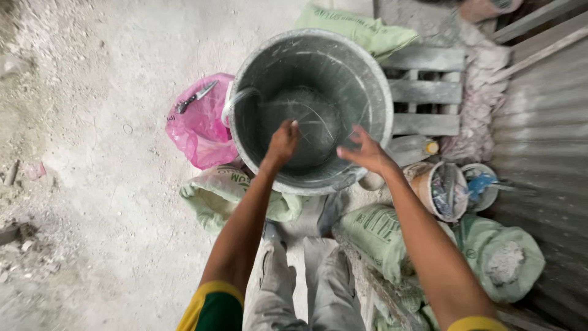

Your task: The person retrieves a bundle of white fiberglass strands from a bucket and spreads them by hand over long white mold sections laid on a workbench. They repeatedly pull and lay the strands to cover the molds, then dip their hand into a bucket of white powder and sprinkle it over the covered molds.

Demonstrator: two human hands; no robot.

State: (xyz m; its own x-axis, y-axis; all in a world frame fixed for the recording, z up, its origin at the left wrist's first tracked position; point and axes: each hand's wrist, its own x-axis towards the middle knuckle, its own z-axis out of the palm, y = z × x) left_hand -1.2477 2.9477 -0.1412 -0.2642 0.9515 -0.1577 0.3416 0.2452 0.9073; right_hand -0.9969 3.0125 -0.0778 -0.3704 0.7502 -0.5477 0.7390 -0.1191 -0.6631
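Head view shows us reaching both arms over the big grey bucket [312,110] standing on the dusty floor at twelve o'clock, left hand [283,142] loosely curled inside its mouth, right hand [366,150] spread open above the five o'clock rim, holding nothing.

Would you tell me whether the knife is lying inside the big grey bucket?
No, the knife lies on the pink plastic bag left of the bucket, outside its rim.
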